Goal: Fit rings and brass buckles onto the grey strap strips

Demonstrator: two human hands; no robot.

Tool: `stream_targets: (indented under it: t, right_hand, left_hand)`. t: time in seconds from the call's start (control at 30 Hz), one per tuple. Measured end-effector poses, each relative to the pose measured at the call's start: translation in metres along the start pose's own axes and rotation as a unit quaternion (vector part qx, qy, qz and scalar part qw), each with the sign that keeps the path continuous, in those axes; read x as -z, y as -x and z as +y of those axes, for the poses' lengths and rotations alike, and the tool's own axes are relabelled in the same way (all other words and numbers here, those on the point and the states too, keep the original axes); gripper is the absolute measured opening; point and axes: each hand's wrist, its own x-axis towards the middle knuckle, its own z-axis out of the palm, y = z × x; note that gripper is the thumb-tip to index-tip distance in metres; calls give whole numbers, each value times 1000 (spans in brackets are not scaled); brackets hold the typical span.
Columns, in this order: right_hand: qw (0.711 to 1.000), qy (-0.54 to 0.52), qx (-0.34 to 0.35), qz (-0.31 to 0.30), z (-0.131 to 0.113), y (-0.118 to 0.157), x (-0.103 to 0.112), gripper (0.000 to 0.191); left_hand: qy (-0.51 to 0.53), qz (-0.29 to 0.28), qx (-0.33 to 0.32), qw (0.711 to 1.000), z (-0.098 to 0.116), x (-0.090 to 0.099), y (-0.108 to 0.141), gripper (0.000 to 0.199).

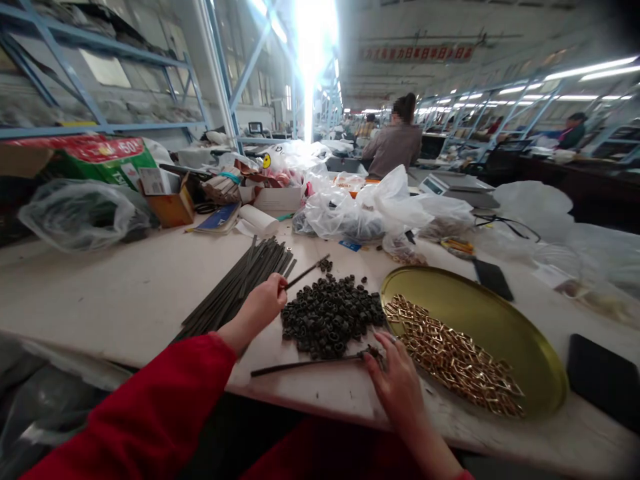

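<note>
My left hand (267,300) pinches a thin dark strip (309,271), which points up and to the right over small dark loops. Below it on the left lies a bundle of similar long strips (233,287). A heap of small black loops (330,313) sits between my hands. My right hand (397,377) is closed, thumb and fingers around the right end of another dark strip (305,365) near the table's front edge. Small dark pieces show at those fingertips, partly hidden. Just right of this hand, gold-coloured metal rectangular rings (455,357) lie in a round gold tray (543,363).
Clear plastic bags (345,213) and boxes crowd the table's back. A dark phone-like slab (493,280) lies behind the tray, and a black flat object (603,377) at its right. A notebook (217,219) lies behind the strips. Another person (397,143) is farther back.
</note>
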Motion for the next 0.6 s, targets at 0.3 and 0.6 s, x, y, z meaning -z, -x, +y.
stream_targets:
  t: [0.3, 0.6]
  right_hand:
    - [961, -220, -120, -113, -40, 3, 32, 31]
    - [983, 68, -55, -159, -10, -59, 12, 19]
  left_hand:
    - [370, -322, 20, 871, 59, -13, 119, 21]
    - [546, -330, 217, 739, 63, -25, 114, 22]
